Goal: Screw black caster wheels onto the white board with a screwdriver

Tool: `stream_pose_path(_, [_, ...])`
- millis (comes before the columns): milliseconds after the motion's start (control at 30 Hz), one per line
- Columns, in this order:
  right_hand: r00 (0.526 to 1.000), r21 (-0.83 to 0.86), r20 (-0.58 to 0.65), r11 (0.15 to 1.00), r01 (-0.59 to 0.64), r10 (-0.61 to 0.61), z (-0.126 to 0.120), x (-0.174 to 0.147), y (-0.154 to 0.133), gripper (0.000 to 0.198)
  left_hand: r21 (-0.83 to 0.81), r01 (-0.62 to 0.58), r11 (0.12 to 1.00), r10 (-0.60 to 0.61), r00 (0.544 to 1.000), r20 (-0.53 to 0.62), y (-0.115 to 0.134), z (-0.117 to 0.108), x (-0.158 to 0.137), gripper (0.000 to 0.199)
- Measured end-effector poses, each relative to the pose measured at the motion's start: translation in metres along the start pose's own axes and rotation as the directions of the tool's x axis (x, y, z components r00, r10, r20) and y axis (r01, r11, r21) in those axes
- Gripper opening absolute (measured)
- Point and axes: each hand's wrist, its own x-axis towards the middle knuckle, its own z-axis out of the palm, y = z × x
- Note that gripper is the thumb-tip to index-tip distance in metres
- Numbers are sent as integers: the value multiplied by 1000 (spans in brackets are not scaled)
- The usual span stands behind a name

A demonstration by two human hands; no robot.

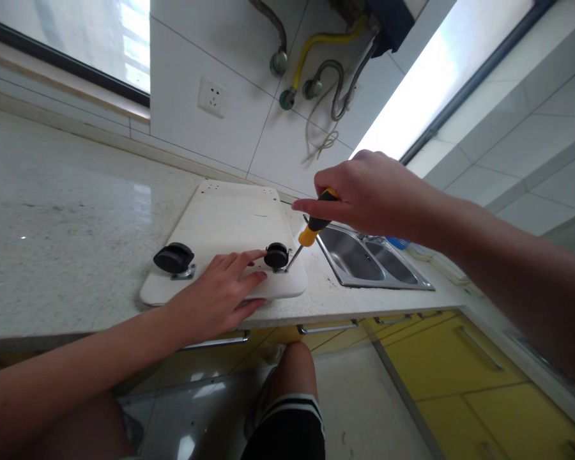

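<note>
My right hand (349, 195) is wrapped round the black and yellow handle of a screwdriver (317, 222). The screwdriver slants down to the left, its tip at the metal plate of a black caster wheel (276, 255). My left hand (227, 281) lies over a white board (234, 220), fingers spread, with the index fingertip at that caster's left side. Another black caster wheel (174, 258) stands on the board to the left, on its own metal plate (184, 273). Small holes dot the board's far edge. Whether the tip sits in a screw is too small to tell.
The board rests on a speckled stone counter (76, 223), near its front edge. To the right is a double steel sink (352, 255). Yellow cabinets (460, 364) with metal handles run below. A wall socket (213, 97) and a yellow hose (323, 39) are behind.
</note>
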Motion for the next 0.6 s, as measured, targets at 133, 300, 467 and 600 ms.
stream_pose_path(133, [1000, 40, 14, 999, 5, -6, 1, 0, 3, 62, 16, -9, 1000, 9, 1000, -8, 1, 0, 0, 30])
stream_pose_path(300, [968, 284, 43, 932, 226, -247, -9, -6, 24, 40, 9, -6, 1000, 6, 1000, -11, -1, 0, 0, 30])
stream_pose_path(467, [964, 213, -85, 940, 266, -253, -6, -8, 18, 38, 3, -5, 1000, 5, 1000, -14, -1, 1, 0, 31])
stream_pose_path(600, [973, 180, -182, 968, 173, -140, 9, -6, 9, 57, -6, -3, 1000, 3, 1000, -19, -1, 1, 0, 29])
